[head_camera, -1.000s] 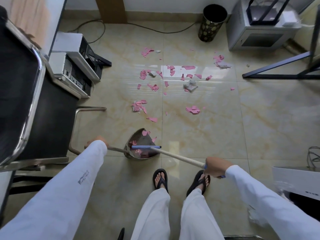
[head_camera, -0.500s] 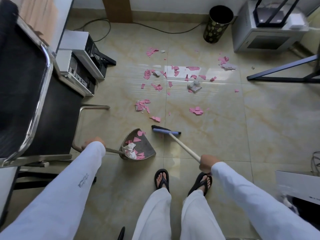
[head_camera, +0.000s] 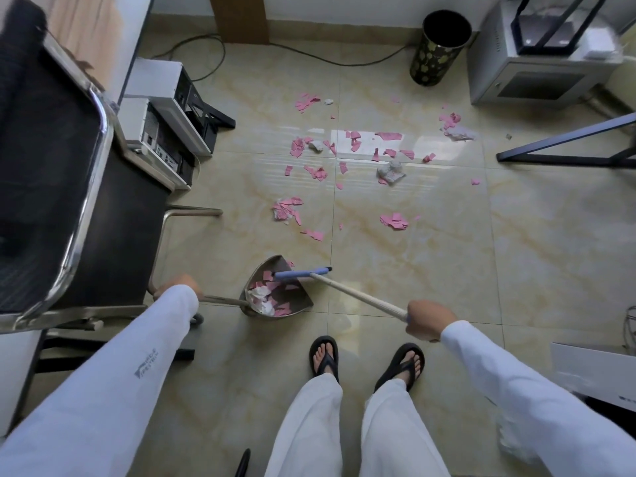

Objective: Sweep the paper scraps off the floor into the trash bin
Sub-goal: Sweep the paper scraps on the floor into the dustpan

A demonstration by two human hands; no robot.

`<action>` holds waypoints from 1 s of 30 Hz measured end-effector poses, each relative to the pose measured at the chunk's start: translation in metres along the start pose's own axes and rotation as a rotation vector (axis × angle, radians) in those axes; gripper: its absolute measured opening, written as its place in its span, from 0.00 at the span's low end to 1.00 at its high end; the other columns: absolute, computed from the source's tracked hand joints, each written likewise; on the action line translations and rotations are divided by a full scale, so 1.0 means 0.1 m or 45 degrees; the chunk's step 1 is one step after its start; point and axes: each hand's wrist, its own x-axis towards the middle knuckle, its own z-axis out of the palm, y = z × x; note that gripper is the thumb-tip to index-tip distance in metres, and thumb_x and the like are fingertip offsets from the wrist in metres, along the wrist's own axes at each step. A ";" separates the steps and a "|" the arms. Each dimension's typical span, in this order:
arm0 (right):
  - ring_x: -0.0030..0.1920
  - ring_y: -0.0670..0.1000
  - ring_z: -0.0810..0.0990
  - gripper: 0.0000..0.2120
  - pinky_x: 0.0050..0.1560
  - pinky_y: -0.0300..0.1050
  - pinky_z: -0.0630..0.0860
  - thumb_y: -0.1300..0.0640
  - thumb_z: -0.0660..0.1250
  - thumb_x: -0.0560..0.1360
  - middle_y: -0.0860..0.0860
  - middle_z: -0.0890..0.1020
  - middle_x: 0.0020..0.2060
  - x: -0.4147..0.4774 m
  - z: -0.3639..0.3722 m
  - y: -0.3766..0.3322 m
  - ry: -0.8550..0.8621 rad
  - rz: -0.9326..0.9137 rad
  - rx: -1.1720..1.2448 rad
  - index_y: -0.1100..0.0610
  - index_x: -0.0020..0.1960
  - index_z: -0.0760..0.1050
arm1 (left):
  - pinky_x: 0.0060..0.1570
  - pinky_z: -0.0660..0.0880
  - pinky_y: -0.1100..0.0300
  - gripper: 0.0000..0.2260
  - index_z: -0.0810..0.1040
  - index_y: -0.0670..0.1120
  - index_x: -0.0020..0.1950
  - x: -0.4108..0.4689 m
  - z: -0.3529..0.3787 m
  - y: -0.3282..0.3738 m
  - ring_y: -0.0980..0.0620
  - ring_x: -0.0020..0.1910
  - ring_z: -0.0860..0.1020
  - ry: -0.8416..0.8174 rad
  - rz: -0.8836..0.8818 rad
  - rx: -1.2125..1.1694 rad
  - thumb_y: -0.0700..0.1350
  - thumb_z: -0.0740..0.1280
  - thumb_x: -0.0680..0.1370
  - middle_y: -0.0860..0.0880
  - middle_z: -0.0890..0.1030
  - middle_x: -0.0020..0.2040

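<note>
Holding two tools at once: left hand (head_camera: 182,284) clenched around the thin handle of the metal dustpan (head_camera: 275,294), right hand (head_camera: 428,320) clenched around the pale stick of the broom (head_camera: 358,294). Broom head (head_camera: 303,273) — blue, lying across the open mouth of the pan, long axis running left to right, stick slanting down-right toward the right grip. Inside the pan: several pink pieces and one white crumpled wad, too mixed to count exactly.

Remaining paper scraps (head_camera: 344,156) all lying farther ahead on the floor (head_camera: 481,253), beyond the broom head, away from both grips. Nearest ones: a small pink bit (head_camera: 315,234) just ahead of the pan, a pink-and-white heap (head_camera: 285,210) to its left, a pink heap (head_camera: 394,220) to its right. Counting clusters — roughly seven or eight, plus many loose single bits; white crumpled wads on the floor look like about four.

One trash bin (head_camera: 438,46), dark with a pattern, standing upright near the far wall, well apart from the pan, ahead and to the right. Probably next: reaching the broom forward past the nearest bit and pulling back toward the pan mouth; right hand doing the reach.
</note>
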 end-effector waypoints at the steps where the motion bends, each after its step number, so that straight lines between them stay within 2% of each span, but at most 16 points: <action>1: 0.40 0.53 0.75 0.13 0.40 0.42 0.73 0.59 0.58 0.77 0.49 0.73 0.36 0.00 -0.01 0.01 0.013 0.012 0.016 0.58 0.60 0.73 | 0.47 0.75 0.57 0.08 0.82 0.42 0.45 -0.01 -0.01 -0.05 0.46 0.43 0.78 -0.033 -0.013 -0.002 0.42 0.64 0.76 0.46 0.81 0.44; 5: 0.30 0.47 0.73 0.13 0.30 0.39 0.70 0.61 0.57 0.77 0.48 0.71 0.33 0.04 -0.11 0.00 0.062 0.063 0.063 0.58 0.60 0.73 | 0.49 0.76 0.55 0.10 0.82 0.42 0.44 0.14 -0.11 -0.30 0.44 0.45 0.79 -0.053 -0.079 -0.110 0.47 0.65 0.76 0.44 0.82 0.46; 7: 0.29 0.47 0.73 0.14 0.29 0.38 0.70 0.62 0.57 0.77 0.48 0.72 0.33 0.08 -0.16 -0.05 0.058 0.077 0.090 0.58 0.60 0.72 | 0.50 0.76 0.54 0.13 0.83 0.42 0.44 0.33 -0.10 -0.39 0.45 0.47 0.80 -0.078 -0.093 -0.095 0.49 0.64 0.77 0.44 0.83 0.47; 9: 0.31 0.47 0.74 0.14 0.32 0.38 0.71 0.62 0.56 0.77 0.48 0.73 0.35 0.12 -0.18 -0.12 0.057 0.070 0.076 0.58 0.61 0.72 | 0.54 0.76 0.53 0.12 0.83 0.43 0.46 0.33 -0.10 -0.40 0.46 0.48 0.80 -0.088 -0.110 -0.013 0.49 0.63 0.77 0.46 0.83 0.47; 11: 0.37 0.50 0.76 0.15 0.39 0.40 0.75 0.61 0.56 0.78 0.50 0.76 0.40 0.15 -0.15 -0.23 0.062 0.036 0.018 0.57 0.63 0.72 | 0.58 0.75 0.53 0.11 0.82 0.43 0.48 0.22 -0.05 -0.34 0.47 0.50 0.80 -0.073 -0.098 0.039 0.48 0.65 0.76 0.47 0.83 0.49; 13: 0.42 0.51 0.75 0.16 0.46 0.42 0.76 0.61 0.56 0.78 0.51 0.77 0.45 0.19 -0.04 -0.36 0.061 -0.009 -0.095 0.57 0.65 0.72 | 0.59 0.74 0.54 0.12 0.80 0.43 0.55 0.08 0.00 -0.24 0.46 0.55 0.78 -0.028 -0.107 0.118 0.47 0.66 0.76 0.45 0.80 0.55; 16: 0.43 0.52 0.74 0.17 0.44 0.41 0.73 0.62 0.56 0.78 0.50 0.74 0.40 0.15 0.14 -0.51 -0.012 -0.076 -0.211 0.57 0.65 0.72 | 0.62 0.71 0.56 0.12 0.76 0.43 0.60 0.02 0.03 -0.14 0.46 0.62 0.75 -0.025 -0.097 0.208 0.47 0.63 0.80 0.44 0.77 0.62; 19: 0.45 0.54 0.77 0.16 0.43 0.41 0.71 0.61 0.57 0.77 0.52 0.76 0.45 0.14 0.13 -0.45 -0.080 -0.106 -0.188 0.58 0.63 0.73 | 0.63 0.73 0.57 0.11 0.78 0.43 0.60 -0.05 -0.03 -0.13 0.47 0.59 0.77 -0.064 -0.060 0.208 0.45 0.62 0.80 0.46 0.79 0.59; 20: 0.42 0.54 0.77 0.15 0.41 0.41 0.71 0.61 0.58 0.76 0.52 0.76 0.43 0.13 0.10 -0.39 -0.102 -0.099 -0.151 0.58 0.62 0.73 | 0.61 0.75 0.57 0.11 0.79 0.42 0.60 -0.04 -0.03 -0.14 0.48 0.58 0.78 -0.076 -0.061 0.165 0.43 0.62 0.80 0.46 0.79 0.58; 22: 0.32 0.51 0.74 0.11 0.31 0.39 0.70 0.61 0.58 0.76 0.50 0.74 0.35 0.12 0.04 -0.28 -0.124 -0.068 -0.069 0.58 0.55 0.74 | 0.53 0.76 0.60 0.12 0.78 0.40 0.61 0.02 -0.01 -0.17 0.48 0.50 0.78 -0.061 -0.050 0.033 0.43 0.63 0.80 0.43 0.80 0.59; 24: 0.26 0.48 0.71 0.05 0.24 0.37 0.67 0.61 0.59 0.75 0.49 0.73 0.31 0.09 -0.02 -0.19 -0.125 -0.038 0.000 0.58 0.49 0.72 | 0.44 0.73 0.59 0.15 0.78 0.36 0.62 0.14 0.05 -0.21 0.46 0.44 0.74 -0.007 -0.015 -0.128 0.44 0.64 0.79 0.40 0.81 0.57; 27: 0.24 0.48 0.71 0.03 0.23 0.37 0.66 0.60 0.59 0.75 0.49 0.73 0.30 0.04 -0.11 -0.06 -0.089 0.018 0.078 0.58 0.48 0.71 | 0.49 0.76 0.52 0.15 0.80 0.37 0.59 0.42 0.16 -0.23 0.44 0.43 0.74 0.006 -0.022 -0.181 0.45 0.66 0.77 0.41 0.80 0.49; 30: 0.24 0.48 0.71 0.09 0.22 0.37 0.66 0.60 0.59 0.77 0.50 0.74 0.31 0.05 -0.23 0.09 -0.047 0.075 0.179 0.60 0.54 0.74 | 0.52 0.77 0.54 0.10 0.82 0.41 0.50 0.38 0.12 -0.04 0.46 0.47 0.79 -0.044 -0.014 -0.176 0.42 0.63 0.77 0.45 0.82 0.49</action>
